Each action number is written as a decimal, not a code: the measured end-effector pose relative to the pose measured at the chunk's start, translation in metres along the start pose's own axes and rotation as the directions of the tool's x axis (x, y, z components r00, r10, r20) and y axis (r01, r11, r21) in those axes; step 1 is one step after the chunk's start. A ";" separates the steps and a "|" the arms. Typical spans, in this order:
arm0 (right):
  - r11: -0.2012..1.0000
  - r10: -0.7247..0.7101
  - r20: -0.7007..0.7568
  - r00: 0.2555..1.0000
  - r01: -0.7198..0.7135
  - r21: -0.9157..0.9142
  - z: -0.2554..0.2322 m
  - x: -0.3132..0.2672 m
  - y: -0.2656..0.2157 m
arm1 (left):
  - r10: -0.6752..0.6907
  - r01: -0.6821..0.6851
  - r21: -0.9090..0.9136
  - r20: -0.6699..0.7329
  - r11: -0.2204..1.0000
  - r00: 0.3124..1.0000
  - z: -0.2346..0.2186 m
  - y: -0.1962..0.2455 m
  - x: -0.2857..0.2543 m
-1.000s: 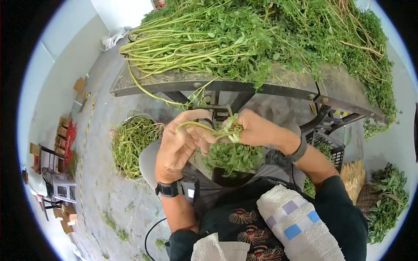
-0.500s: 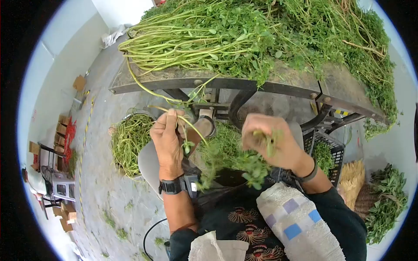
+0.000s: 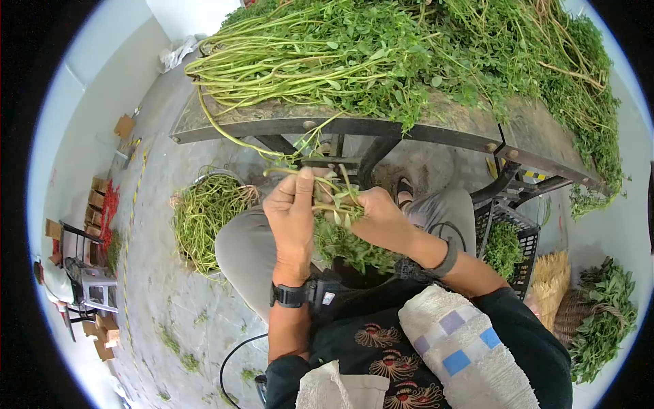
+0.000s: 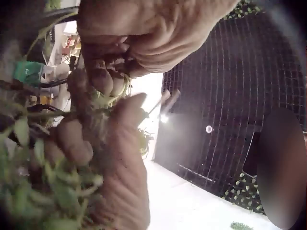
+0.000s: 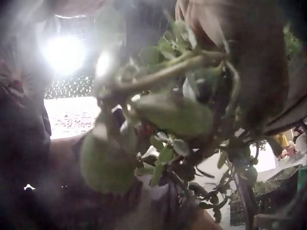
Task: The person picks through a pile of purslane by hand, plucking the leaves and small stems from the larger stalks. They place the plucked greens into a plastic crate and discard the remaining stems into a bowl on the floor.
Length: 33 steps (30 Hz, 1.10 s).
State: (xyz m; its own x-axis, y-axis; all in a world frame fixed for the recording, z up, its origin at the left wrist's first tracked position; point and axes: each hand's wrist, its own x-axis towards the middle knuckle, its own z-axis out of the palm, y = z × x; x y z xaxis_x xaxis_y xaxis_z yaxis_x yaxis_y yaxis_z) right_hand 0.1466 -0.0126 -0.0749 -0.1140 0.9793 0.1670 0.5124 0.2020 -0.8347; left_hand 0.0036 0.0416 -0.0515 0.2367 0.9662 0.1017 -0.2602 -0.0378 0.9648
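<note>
Both hands meet over the lap in the head view. My left hand (image 3: 289,215) pinches a pale green stem (image 3: 279,172) between thumb and fingers, its cut end poking out to the left. Just beside it, my right hand (image 3: 385,221) grips a small bunch of leafy stems (image 3: 344,198). The left wrist view shows fingertips (image 4: 129,124) of the two hands close together around the stems, with blurred leaves (image 4: 53,187) at lower left. Large in the right wrist view are rounded green leaves (image 5: 172,112) on a thick stem, hiding much of the right hand.
A pile of long-stemmed greens (image 3: 293,68) covers the table (image 3: 225,123) ahead. On the floor at left stands a basin of stems (image 3: 208,221). Loose leafy greens (image 3: 354,245) lie below the hands. A black crate (image 3: 528,245) with greens is at right.
The hands were together, then half a second ago apart, with the left hand holding a stem and the right a leafy bunch. Now they have come back together.
</note>
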 end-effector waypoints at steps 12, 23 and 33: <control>0.910 0.180 0.025 0.983 -0.176 0.375 -0.053 -0.026 -0.008 | 0.010 -0.035 -0.222 -0.112 0.974 0.994 -0.017 0.005 0.011; 0.990 0.040 0.189 0.981 -0.065 0.123 -0.011 -0.022 0.006 | 0.051 -0.088 -0.190 -0.188 0.978 0.981 -0.003 0.002 0.003; 0.411 0.280 0.126 0.952 -0.237 0.880 -0.021 -0.019 0.000 | 0.080 -0.091 -0.348 -0.046 0.933 0.996 0.031 0.016 0.006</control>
State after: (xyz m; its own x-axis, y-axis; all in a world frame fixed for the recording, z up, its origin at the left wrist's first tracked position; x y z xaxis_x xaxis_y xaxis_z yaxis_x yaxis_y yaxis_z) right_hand 0.1669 -0.0313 -0.0673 -0.0723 0.9874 -0.1406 -0.5120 -0.1577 -0.8444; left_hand 0.0298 0.0385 -0.0278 0.1724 0.9707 0.1672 -0.5903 -0.0341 0.8065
